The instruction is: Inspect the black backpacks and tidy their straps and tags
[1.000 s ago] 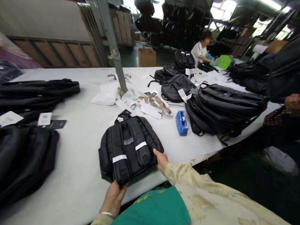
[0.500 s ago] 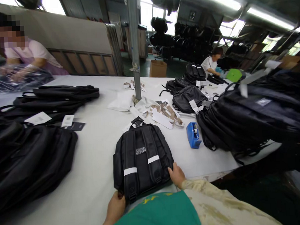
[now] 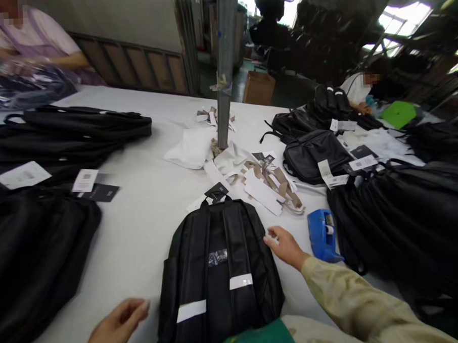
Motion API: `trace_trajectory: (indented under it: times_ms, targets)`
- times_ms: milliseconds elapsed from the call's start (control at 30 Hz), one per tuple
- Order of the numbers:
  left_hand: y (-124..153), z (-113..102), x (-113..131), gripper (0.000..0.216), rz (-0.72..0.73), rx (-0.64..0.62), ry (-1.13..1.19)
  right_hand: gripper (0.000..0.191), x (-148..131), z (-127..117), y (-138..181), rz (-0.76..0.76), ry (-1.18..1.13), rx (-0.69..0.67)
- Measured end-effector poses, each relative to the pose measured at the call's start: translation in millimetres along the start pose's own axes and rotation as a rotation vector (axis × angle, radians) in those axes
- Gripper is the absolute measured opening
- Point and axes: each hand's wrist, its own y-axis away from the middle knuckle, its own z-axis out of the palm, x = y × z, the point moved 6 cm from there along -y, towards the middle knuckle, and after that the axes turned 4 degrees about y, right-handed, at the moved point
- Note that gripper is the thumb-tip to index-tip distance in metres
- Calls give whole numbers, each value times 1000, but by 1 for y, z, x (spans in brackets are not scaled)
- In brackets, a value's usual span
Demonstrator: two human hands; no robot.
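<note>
A black backpack [image 3: 218, 273] lies straps-up on the white table in front of me. White bands cross both of its shoulder straps, and a black hang tag [image 3: 216, 191] lies at its top handle. My left hand [image 3: 116, 325] is off the bag's lower left side, fingers stretched and holding nothing. Beside the bag's upper right edge is my right hand [image 3: 285, 244], its fingers loosely apart and bent toward the bag. Whether its fingertips touch the fabric I cannot tell. A blue tape dispenser [image 3: 323, 235] stands just right of that hand.
Black backpacks are piled on the left [image 3: 38, 250] and on the right [image 3: 398, 219]. Paper strips and tags [image 3: 269, 185] lie scattered near a metal post [image 3: 225, 75]. One person [image 3: 45, 43] handles plastic-wrapped goods at far left; another [image 3: 356, 92] works at far right.
Both hands have let go of the backpack's lower corners. My left hand has moved out to the left, my right hand up along the right side. The bag sits closer to me in view.
</note>
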Motion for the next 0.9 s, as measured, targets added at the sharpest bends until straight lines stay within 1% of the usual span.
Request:
trace_trajectory:
  times_ms: [33, 67, 100, 167, 233, 300, 367, 467, 567, 633, 700, 767, 833, 900]
  targets:
    - [-29, -9, 22, 50, 68, 4, -26, 39, -8, 1, -36, -71, -4, 77]
    - [-58, -13, 43, 49, 120, 45, -49, 43, -15, 6, -69, -97, -3, 120]
    - [-87, -12, 65, 51, 174, 61, -49, 44, -20, 17, -100, -90, 2, 126]
    - [-140, 5, 101, 59, 255, 69, -71, 41, -27, 43, -147, -43, 30, 35]
    - [-181, 29, 122, 62, 282, 15, -132, 35, -31, 64, -175, -11, 68, -70]
    - [-208, 46, 131, 61, 279, -41, -165, 30, -35, 72, -187, -15, 108, -140]
    - [-223, 51, 136, 59, 270, -106, -144, 30, -37, 73, -192, -32, 146, -198]
    - [-232, 51, 146, 57, 263, -255, -41, 37, -43, 75, -200, -95, 125, -288]
    - [-232, 54, 166, 55, 271, -439, 75, 40, -51, 84, -207, -177, -75, -323]
    - [-230, 57, 178, 54, 260, -558, 131, 40, -50, 89, -210, -188, -213, -315]
    - [-231, 60, 182, 54, 216, -642, 106, 37, -47, 93, -209, -174, -269, -315]
    - [-237, 61, 176, 53, 171, -663, -15, 33, -42, 95, -207, -136, -206, -317]
    - [-248, 60, 164, 56, 147, -608, -136, 29, -38, 96, -204, -75, -33, -301]
    - [-257, 61, 152, 57, 154, -543, -211, 29, -35, 99, -202, -11, 164, -281]
